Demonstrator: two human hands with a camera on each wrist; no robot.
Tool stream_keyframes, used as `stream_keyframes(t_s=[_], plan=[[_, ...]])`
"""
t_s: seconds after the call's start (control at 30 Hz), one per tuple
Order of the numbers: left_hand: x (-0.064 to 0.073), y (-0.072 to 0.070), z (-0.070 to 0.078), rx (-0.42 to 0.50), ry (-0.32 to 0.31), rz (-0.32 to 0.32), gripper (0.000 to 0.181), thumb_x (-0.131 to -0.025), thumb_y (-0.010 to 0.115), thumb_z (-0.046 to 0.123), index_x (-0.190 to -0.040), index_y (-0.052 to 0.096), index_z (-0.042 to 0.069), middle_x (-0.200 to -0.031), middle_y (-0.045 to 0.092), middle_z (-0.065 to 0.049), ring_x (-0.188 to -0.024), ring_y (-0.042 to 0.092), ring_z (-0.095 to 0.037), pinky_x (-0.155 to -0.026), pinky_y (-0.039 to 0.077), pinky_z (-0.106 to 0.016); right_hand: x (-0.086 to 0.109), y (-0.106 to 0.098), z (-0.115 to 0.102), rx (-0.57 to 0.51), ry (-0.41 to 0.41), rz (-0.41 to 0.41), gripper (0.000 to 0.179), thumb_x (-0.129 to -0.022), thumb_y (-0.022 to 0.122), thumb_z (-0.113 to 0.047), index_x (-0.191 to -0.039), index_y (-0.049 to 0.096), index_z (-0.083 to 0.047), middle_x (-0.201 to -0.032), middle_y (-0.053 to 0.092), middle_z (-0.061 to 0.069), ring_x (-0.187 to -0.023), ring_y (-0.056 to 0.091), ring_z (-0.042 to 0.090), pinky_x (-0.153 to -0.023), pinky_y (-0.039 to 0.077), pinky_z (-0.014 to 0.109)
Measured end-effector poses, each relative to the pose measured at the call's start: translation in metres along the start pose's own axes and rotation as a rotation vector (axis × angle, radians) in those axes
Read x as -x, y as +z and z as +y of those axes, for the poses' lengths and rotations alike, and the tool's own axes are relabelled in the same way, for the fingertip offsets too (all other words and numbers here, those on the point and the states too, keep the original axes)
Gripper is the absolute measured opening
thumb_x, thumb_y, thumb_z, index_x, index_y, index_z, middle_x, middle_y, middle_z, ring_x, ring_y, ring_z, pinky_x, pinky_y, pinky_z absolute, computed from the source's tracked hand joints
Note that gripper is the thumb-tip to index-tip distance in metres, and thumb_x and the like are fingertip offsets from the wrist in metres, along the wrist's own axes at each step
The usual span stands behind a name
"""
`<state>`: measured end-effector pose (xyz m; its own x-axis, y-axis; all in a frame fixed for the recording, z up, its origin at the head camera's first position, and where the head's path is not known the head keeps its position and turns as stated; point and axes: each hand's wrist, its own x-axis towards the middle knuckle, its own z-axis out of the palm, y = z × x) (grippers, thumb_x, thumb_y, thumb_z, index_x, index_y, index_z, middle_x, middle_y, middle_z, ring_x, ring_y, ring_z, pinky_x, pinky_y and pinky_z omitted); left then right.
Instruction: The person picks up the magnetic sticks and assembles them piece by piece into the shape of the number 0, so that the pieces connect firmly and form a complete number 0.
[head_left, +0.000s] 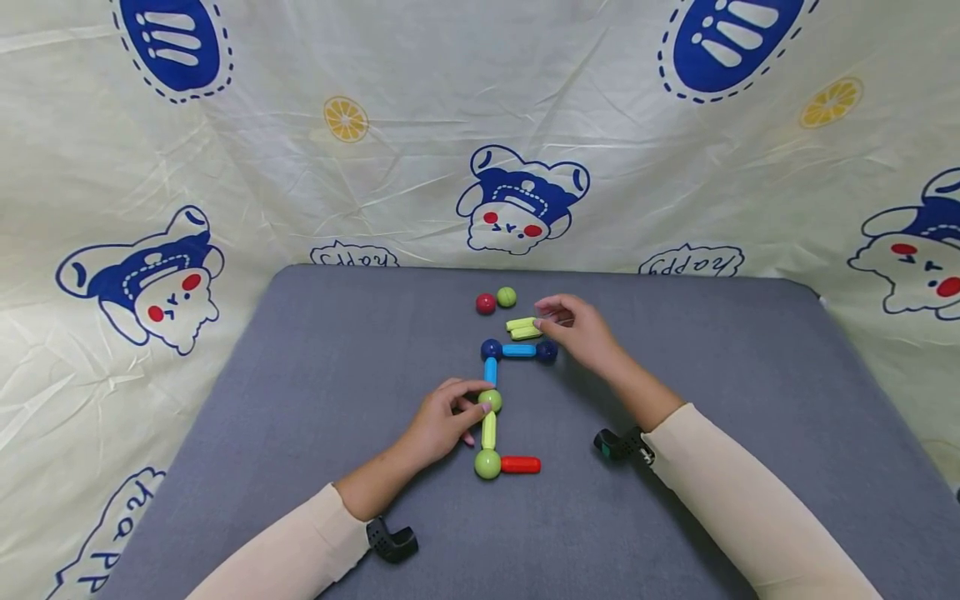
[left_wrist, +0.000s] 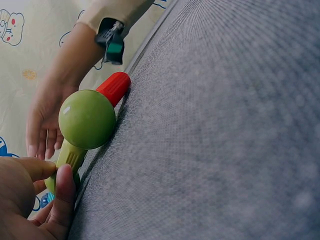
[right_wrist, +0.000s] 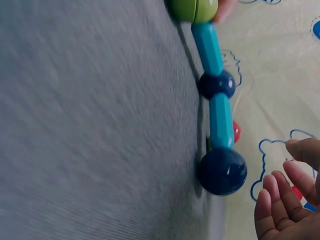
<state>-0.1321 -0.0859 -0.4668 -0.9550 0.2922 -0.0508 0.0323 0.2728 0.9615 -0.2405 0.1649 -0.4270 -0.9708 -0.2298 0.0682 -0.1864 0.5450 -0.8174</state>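
Rods and balls form a joined chain on the table. My left hand (head_left: pixel 442 422) pinches its middle green ball (head_left: pixel 491 402) between thumb and fingers. Below that ball a yellow-green rod (head_left: pixel 489 431) leads to another green ball (left_wrist: pixel 87 120), which carries a red rod (head_left: pixel 521 465) pointing right. Above it, light blue rods (right_wrist: pixel 221 120) link two dark blue balls (right_wrist: pixel 223 171). My right hand (head_left: pixel 583 332) hovers by the upper right end, its fingers spread and loosely bent in the right wrist view. Its thumb overlaps the end of two loose yellow-green rods (head_left: pixel 522 328) in the head view.
A loose red ball (head_left: pixel 486 303) and a loose green ball (head_left: pixel 507 297) sit side by side near the far edge of the grey table (head_left: pixel 360 333). Behind the table hangs a pale printed cloth (head_left: pixel 405 192). Black bands (head_left: pixel 618 445) circle both wrists.
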Motion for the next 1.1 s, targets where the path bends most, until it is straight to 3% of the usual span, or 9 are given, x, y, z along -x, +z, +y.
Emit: stream_keyframes(t_s=[0.17, 0.37, 0.63, 0.87, 1.1], plan=[[0.006, 0.001, 0.014, -0.008, -0.003, 0.012, 0.032, -0.097, 0.066, 0.005, -0.129, 0.067, 0.002, -0.119, 0.057, -0.019, -0.063, 0.061, -0.026, -0.055, 0.058, -0.037, -0.017, 0.003, 0.005, 0.041, 0.008, -0.013, 0.042, -0.098, 0.069, -0.024, -0.134, 0.06, -0.004, -0.13, 0.06, 0.016, -0.113, 0.061, 0.031, -0.102, 0.051, 0.049], [0.008, -0.001, 0.02, -0.001, -0.006, 0.004, 0.032, -0.097, 0.065, 0.005, -0.129, 0.066, 0.001, -0.118, 0.056, -0.019, -0.059, 0.058, -0.018, -0.055, 0.058, -0.037, -0.037, 0.011, 0.007, 0.109, 0.005, -0.032, 0.044, -0.098, 0.069, -0.026, -0.137, 0.059, -0.009, -0.133, 0.057, 0.013, -0.118, 0.062, 0.03, -0.101, 0.053, 0.048], [-0.002, 0.001, -0.001, -0.008, -0.005, 0.006, 0.033, -0.096, 0.068, 0.007, -0.128, 0.067, 0.002, -0.117, 0.058, -0.019, -0.061, 0.062, -0.026, -0.055, 0.058, -0.04, -0.055, 0.017, 0.005, 0.154, 0.03, -0.099, 0.046, -0.098, 0.068, -0.028, -0.14, 0.058, -0.013, -0.137, 0.055, 0.013, -0.122, 0.06, 0.032, -0.1, 0.053, 0.048], [-0.004, 0.0, -0.009, 0.021, 0.008, -0.014, 0.033, -0.096, 0.07, 0.016, -0.129, 0.069, 0.011, -0.119, 0.058, -0.015, -0.061, 0.06, -0.016, -0.053, 0.058, -0.034, -0.065, 0.024, 0.002, 0.162, 0.04, -0.135, 0.046, -0.098, 0.068, -0.024, -0.141, 0.057, -0.013, -0.139, 0.053, 0.016, -0.125, 0.058, 0.034, -0.1, 0.053, 0.049], [-0.005, -0.001, -0.012, 0.021, 0.023, -0.033, 0.032, -0.097, 0.069, 0.018, -0.129, 0.068, 0.011, -0.119, 0.057, -0.015, -0.065, 0.06, -0.012, -0.053, 0.058, -0.032, -0.073, 0.027, 0.002, 0.233, 0.032, -0.161, 0.049, -0.098, 0.068, -0.021, -0.144, 0.055, -0.013, -0.138, 0.052, 0.018, -0.12, 0.059, 0.035, -0.094, 0.054, 0.047]])
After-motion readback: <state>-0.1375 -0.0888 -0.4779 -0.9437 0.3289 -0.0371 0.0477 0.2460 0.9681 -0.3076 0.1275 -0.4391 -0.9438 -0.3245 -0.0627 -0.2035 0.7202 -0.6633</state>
